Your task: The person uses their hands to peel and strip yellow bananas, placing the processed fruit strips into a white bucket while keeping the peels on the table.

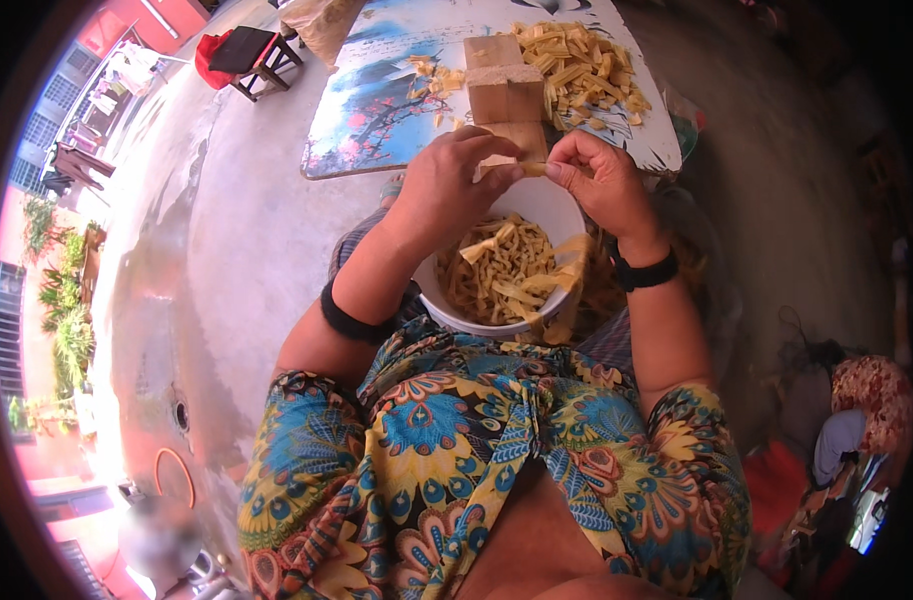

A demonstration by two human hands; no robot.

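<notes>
A short pale-yellow strip (533,169) is stretched between my fingertips, one end in each hand. My left hand (456,169) pinches it at the thumb, the other fingers arched above. On the opposite end, my right hand (603,184) grips it between thumb and curled forefinger. Directly beneath is a white plastic bucket (550,206) that stands between my knees. Inside it lie many thin, crinkled yellow-brown strips (501,266). Longer flat strips (573,262) hang over its right rim. What the strips are made of, I cannot tell.
Ahead stands a low table (381,105) with a painted top. Wooden blocks (505,94) sit near its close edge, beside a heap of cut yellow pieces (584,67) and a smaller scatter (438,79). A stool (250,56) stands far left; a person (869,412) is at right.
</notes>
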